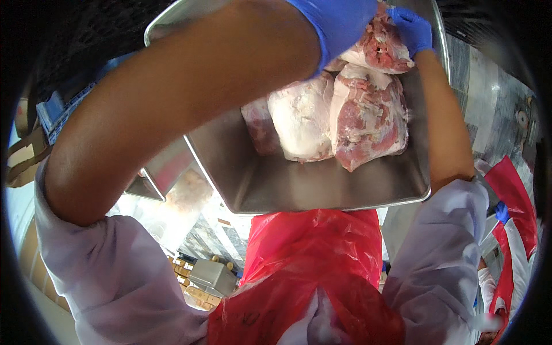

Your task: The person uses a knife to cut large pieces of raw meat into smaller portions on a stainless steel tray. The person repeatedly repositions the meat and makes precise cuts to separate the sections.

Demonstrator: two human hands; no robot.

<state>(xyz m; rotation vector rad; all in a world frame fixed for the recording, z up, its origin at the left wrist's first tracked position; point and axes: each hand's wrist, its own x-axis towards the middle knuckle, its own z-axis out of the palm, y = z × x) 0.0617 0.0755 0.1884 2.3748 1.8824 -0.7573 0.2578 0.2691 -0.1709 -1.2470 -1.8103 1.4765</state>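
Reaching into a deep, rectangular grey-metal bin (322, 192), we rest our blue-gloved right hand (413, 30) against a red-and-white raw meat block (384, 50) at the far right, our blue-gloved left hand (340, 29) at its left; whether our fingers grip, we cannot tell. Nearer lie a white, fat-covered block (300, 122) and a pink-and-white block (369, 118).
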